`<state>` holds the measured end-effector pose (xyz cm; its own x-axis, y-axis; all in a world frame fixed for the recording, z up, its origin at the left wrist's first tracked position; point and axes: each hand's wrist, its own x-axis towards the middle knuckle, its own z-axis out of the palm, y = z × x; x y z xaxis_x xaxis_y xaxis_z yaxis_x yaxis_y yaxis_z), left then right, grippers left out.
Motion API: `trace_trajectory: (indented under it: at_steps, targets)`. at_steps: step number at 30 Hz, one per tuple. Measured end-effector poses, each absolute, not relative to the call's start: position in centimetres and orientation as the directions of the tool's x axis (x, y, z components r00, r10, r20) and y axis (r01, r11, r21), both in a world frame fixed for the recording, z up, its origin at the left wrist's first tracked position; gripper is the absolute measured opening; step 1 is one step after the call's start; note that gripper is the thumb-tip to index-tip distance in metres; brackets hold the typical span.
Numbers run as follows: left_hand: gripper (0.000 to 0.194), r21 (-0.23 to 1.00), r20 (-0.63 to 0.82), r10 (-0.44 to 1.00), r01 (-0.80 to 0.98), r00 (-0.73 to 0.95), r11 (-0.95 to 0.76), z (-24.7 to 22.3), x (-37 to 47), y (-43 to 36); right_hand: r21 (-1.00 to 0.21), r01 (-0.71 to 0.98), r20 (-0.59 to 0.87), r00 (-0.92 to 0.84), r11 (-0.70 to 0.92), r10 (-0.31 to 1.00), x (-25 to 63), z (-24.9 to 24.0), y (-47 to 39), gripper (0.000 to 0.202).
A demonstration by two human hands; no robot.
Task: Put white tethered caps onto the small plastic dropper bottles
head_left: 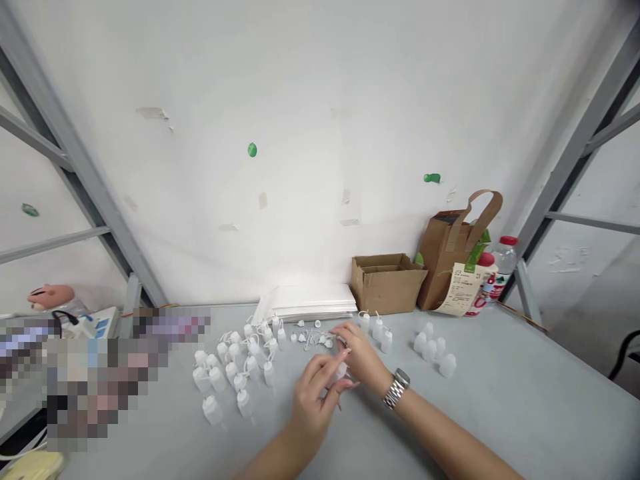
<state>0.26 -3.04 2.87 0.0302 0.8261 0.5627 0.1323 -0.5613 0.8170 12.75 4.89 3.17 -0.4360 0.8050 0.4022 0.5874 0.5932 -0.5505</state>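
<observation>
Our left hand [316,393] grips a small bottle [339,375]; we cannot tell whether our right hand [356,348], beside caps [327,343], holds anything. We find the receipt [456,291] too small to read.

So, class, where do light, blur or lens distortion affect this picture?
In the head view: the wall is bright mid-frame, dimmer toward the upper right corner; the metal posts lean steeply, probably from wide-angle stretch; the small white bottles look soft-edged; the translucent piece in the left hand lacks clear detail; mosaic squares hide a patch at left.
</observation>
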Motion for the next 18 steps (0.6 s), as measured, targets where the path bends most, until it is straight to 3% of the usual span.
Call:
trace_trajectory:
  at_steps: [3, 6, 12, 18]
  targets:
    - [0.037, 0.828, 0.549, 0.836, 0.134, 0.011, -0.545, 2.2, 0.4, -2.6, -0.494, 0.603, 0.387, -0.493, 0.626, 0.78, 11.4, 3.1, 6.1, 0.029]
    - [0.039, 0.893, 0.445, 0.892, 0.112, -0.08, -0.436, 1.8, 0.4, -2.4, -0.457, 0.619, 0.358, -0.529, 0.639, 0.769, 10.9, 3.2, 6.5, 0.025]
    - [0.038, 0.944, 0.177, 0.973, -0.254, -0.146, -0.21, 3.1, 0.9, -2.2, -0.403, 0.643, 0.323, -0.566, 0.651, 0.759, 11.7, 2.0, 6.0, 0.021]
    - [0.046, 0.942, 0.02, 0.967, -0.319, -0.253, -0.103, 4.1, 0.2, -1.4, -0.328, 0.659, 0.365, -0.572, 0.677, 0.734, 12.6, 1.8, 4.2, 0.02]
